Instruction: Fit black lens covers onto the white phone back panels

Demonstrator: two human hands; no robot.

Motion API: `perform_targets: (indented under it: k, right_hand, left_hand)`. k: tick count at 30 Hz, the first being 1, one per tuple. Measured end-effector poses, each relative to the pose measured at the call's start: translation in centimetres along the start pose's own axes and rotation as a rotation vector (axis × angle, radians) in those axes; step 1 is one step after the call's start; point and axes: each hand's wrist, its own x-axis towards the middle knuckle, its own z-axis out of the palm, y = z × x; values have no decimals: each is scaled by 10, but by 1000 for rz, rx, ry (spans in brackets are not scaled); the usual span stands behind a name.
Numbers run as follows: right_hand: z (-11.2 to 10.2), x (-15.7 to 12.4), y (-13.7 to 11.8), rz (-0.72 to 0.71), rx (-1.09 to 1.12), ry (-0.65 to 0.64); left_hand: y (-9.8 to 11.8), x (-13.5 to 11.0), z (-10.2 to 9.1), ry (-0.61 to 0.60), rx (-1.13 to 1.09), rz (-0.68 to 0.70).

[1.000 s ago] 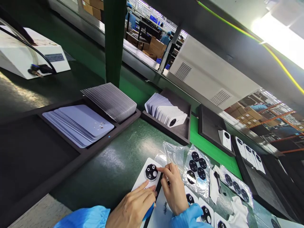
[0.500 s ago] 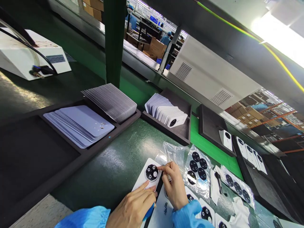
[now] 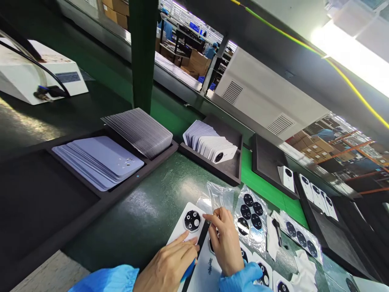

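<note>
Shift: right hand has drawn a little away from the black lens ring; its fingertips stand just off the ring's right side, closer than that a moment ago. Left hand has barely moved, and the view has tilted slightly.

Left hand: open, fingers laid flat on the lower part of the white card, just below the ring, pinning it without gripping.

Right hand: thumb and forefinger pinched together above the card's right edge; whatever lies between them is too thin to tell.

Lens piece: the ring sits on the white card, near the bench's front edge, with a black strip running between the hands.

Things nearby: a clear plastic bag lies just beyond the right hand, beside a film sheet of black rings. More white cards line the front edge, right of the hands.

Rest: lilac cards and grey cards fill the dark tray along the bench's far edge. Farther right, white cards stand in a second tray.
</note>
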Motion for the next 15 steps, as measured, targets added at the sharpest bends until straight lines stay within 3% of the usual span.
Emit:
perform_targets:
  k: [8,12,15]
  right_hand:
    - [7,4,0,73,88,-53]
    - [-19,-1,4,161,136,-18]
    - [-47,-21,-3,170,225,-17]
  left_hand:
    - [0,0,-4,-102,-32,-20]
    - [0,2,-8,-81,-16,28]
    - [1,6,-13,-51,-33,33]
